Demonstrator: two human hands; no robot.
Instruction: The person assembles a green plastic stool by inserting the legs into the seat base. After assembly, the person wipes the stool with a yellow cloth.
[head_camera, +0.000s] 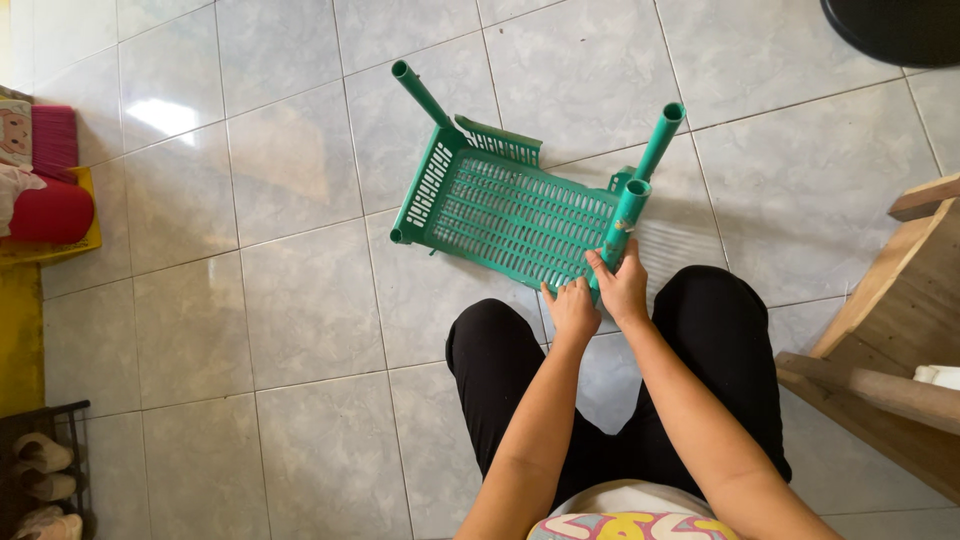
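We are curling our right hand (625, 285) fingers around the near green pole (622, 228) while our left hand (572, 308) is pinching the green slatted tray (510, 205) at its near corner, tilted on the tiled floor (300, 300) before our knees. We are risking the pole popping from its socket if we are pushing askew; the tray is holding nothing, and a black rack (40, 470) at far left is holding shoes.

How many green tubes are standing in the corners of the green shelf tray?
3. One tube is at the far left corner, one at the far right, and one near the right hand. The near left corner socket has none.
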